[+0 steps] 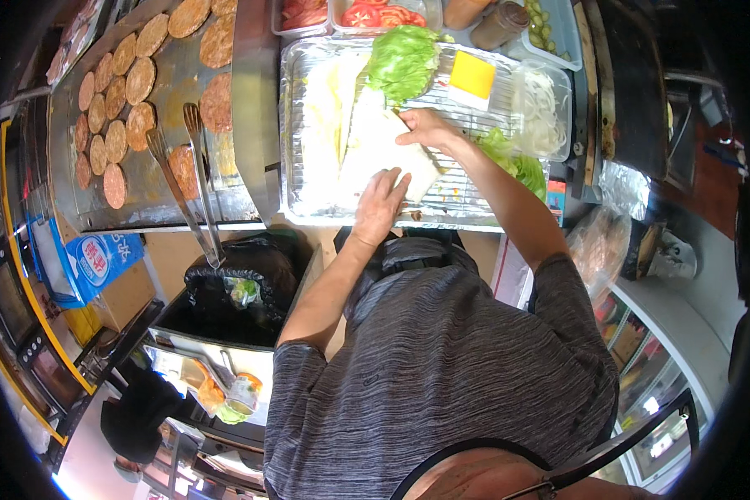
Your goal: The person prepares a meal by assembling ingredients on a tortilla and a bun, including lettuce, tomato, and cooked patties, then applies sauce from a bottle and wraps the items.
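Note:
A white wrapping sheet (381, 147), so bright that its detail is lost, lies on the wire rack of a foil-lined metal tray (292, 203). My left hand (382, 203) rests its fingers on the sheet's near part. At the far right edge of the sheet, my right hand (430, 130) pinches a fold between thumb and fingers. What lies inside the fold is hidden. A head of lettuce (403, 62) sits just beyond the sheet. Orange-yellow cheese slices (472, 74) on white paper lie past my right hand, and sliced onions (540, 112) fill a clear tub farther right.
Left of the tray, several patties (139, 81) lie on a flat griddle (181, 81). Metal tongs (190, 169) overhang its front edge. Tubs of sliced tomatoes (381, 15) and pickles (539, 31) stand behind. Below is a black-lined bin (225, 312); another person (139, 412) is at lower left.

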